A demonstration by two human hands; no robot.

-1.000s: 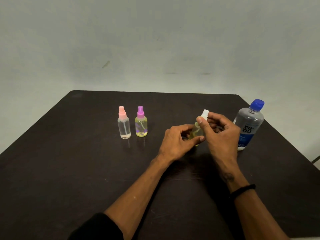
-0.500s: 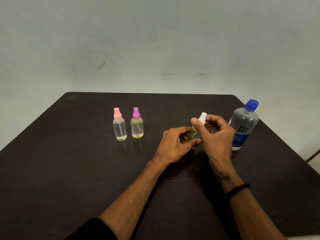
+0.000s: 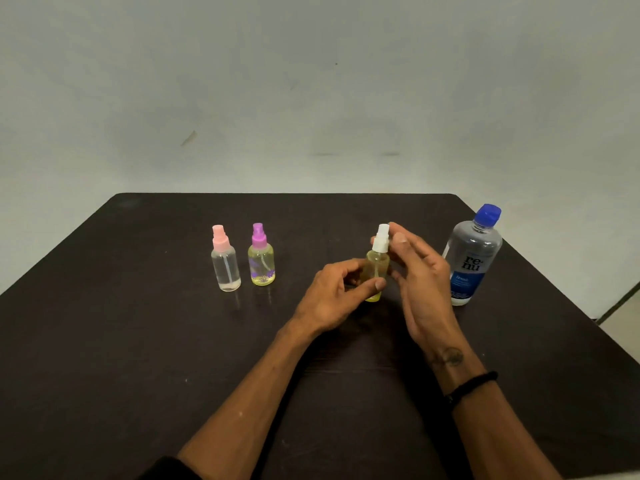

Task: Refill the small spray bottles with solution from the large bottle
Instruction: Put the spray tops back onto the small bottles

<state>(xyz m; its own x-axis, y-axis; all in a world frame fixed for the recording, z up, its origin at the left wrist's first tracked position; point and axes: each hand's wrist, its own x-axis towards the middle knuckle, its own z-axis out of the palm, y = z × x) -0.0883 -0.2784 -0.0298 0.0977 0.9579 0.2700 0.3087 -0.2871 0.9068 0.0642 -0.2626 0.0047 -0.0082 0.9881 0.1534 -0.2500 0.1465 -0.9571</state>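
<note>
My left hand (image 3: 332,296) grips the body of a small spray bottle (image 3: 376,266) with yellowish liquid, holding it upright just above the dark table (image 3: 104,341). My right hand (image 3: 422,282) pinches its white spray top (image 3: 382,239) between thumb and index fingertip, while the other fingers are stretched out. The large clear solution bottle (image 3: 472,254), with a blue cap and blue label, stands upright to the right of my right hand. Two more small spray bottles stand to the left: a pink-topped clear one (image 3: 225,263) and a purple-topped yellow one (image 3: 261,263).
The table's right edge runs close behind the large bottle. A plain grey wall (image 3: 311,98) rises beyond the far edge. A black band circles my right wrist (image 3: 471,386).
My right hand's fingers have straightened out around the white top, and more of the top shows now. The bottle stays in my left hand. The other bottles have not moved.
</note>
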